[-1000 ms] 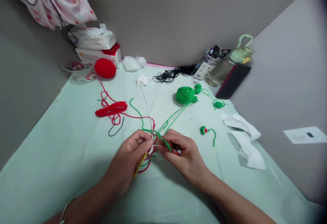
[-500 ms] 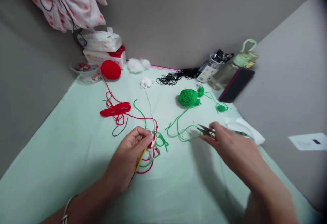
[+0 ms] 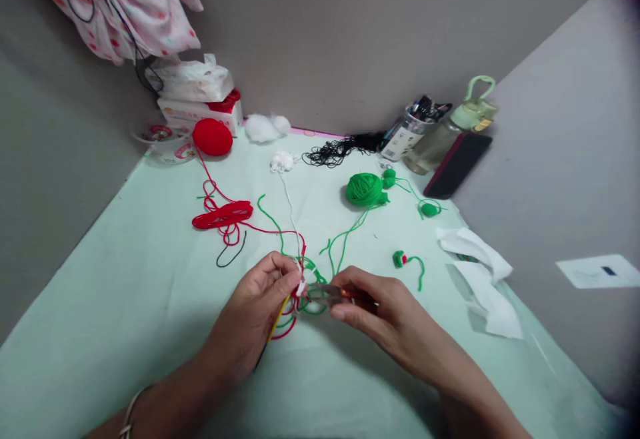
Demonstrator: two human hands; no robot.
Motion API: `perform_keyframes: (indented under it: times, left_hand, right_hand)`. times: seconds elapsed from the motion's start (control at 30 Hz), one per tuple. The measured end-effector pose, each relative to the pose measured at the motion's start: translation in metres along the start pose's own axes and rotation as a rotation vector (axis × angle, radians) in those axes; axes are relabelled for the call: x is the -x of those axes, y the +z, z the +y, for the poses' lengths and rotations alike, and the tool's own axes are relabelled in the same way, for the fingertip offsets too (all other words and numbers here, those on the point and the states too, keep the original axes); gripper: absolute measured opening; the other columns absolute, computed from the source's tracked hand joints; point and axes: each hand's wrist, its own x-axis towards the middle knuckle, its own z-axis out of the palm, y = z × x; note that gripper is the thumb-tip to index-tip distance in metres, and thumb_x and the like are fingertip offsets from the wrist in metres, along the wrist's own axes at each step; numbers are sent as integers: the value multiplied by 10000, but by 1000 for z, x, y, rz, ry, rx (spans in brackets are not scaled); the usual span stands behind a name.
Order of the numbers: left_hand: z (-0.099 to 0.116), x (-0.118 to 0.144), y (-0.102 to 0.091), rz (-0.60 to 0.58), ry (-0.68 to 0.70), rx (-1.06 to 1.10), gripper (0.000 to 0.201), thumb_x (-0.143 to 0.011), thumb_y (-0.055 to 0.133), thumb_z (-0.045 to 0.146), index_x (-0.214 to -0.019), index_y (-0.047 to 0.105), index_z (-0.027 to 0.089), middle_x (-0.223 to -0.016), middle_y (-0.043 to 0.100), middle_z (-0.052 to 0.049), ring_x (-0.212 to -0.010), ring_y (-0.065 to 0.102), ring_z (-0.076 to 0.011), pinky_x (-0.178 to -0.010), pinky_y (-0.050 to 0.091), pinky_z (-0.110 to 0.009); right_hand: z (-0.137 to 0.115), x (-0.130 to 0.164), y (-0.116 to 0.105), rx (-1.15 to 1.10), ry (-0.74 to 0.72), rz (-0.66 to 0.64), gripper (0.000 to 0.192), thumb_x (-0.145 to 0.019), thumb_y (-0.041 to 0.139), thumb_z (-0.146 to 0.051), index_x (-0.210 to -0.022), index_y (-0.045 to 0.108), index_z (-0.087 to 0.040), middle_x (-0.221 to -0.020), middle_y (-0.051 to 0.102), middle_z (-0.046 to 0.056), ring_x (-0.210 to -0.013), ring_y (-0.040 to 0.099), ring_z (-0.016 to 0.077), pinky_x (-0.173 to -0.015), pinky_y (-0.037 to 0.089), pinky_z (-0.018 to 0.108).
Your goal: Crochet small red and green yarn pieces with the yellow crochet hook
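Note:
My left hand point(image 3: 260, 309) pinches a small crocheted piece point(image 3: 301, 287) of white, red and green yarn, with loose strands hanging round it. A thin yellow-handled tool point(image 3: 278, 319), seemingly a crochet hook, lies tucked in the same hand; its far end is dark. My right hand point(image 3: 377, 305) is closed round small scissors point(image 3: 327, 294) with reddish handles. Their blades point left among the strands, close beside the piece; whether they touch a strand I cannot tell. Green strands point(image 3: 315, 272) loop behind the blades. A white strand and a red strand run from the piece toward the back.
Behind my hands lie a red yarn ball point(image 3: 213, 137), a red yarn bundle point(image 3: 223, 215), a green yarn ball point(image 3: 364, 189) and black yarn point(image 3: 340, 151). A small green-and-red piece point(image 3: 401, 259) sits right, near white paper point(image 3: 485, 285). A bottle point(image 3: 425, 145) and phone point(image 3: 457, 167) stand back right.
My right hand has moved left with the scissors, from the green strands at the right to the piece. The small green-and-red piece at right is now uncovered. My left hand has barely moved.

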Motion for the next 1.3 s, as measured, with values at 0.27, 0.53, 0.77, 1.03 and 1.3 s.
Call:
perform_keyframes:
  times: [0.27,0.53,0.77,1.03,1.3]
  left_hand:
    - [-2,2,0,-47,-27,25,437,-735,917,503,-780,588,219,-681,618,72,-633,490,-96,-585,359,-226]
    - [-5,0,-2,-49,-42,1,425,-760,892,503,-825,577,223,-706,638,53,-658,508,-108,-608,366,-233]
    - [-8,0,-3,-70,-80,-36,424,-789,863,520,-825,565,221,-715,593,55,-611,448,-94,-577,336,-231]
    - [-8,-2,-4,-91,-50,-68,378,-805,854,488,-811,580,228,-680,595,60,-574,412,-90,-541,316,-220]
    - [-12,-6,-9,-162,-11,-112,310,-851,818,447,-805,622,212,-743,613,29,-672,493,-114,-614,373,-228]
  right_hand:
    - [6,-9,9,-242,0,-35,368,-991,638,-563,-945,676,-200,-766,568,-31,-701,441,123,-635,336,263]
    - [8,-11,11,-281,-61,23,355,-996,643,-505,-856,708,-186,-697,572,-26,-642,456,116,-605,348,264]
    - [13,-15,18,-446,-89,146,348,-922,745,-521,-1090,722,-217,-717,473,-54,-656,410,116,-602,339,254]
    - [15,-18,25,-291,-116,166,115,-932,730,-287,-887,727,-181,-715,539,-37,-638,418,105,-594,340,264]
    - [10,-14,18,-309,-48,4,284,-996,639,-333,-1248,716,-227,-945,697,17,-789,548,140,-710,429,279]
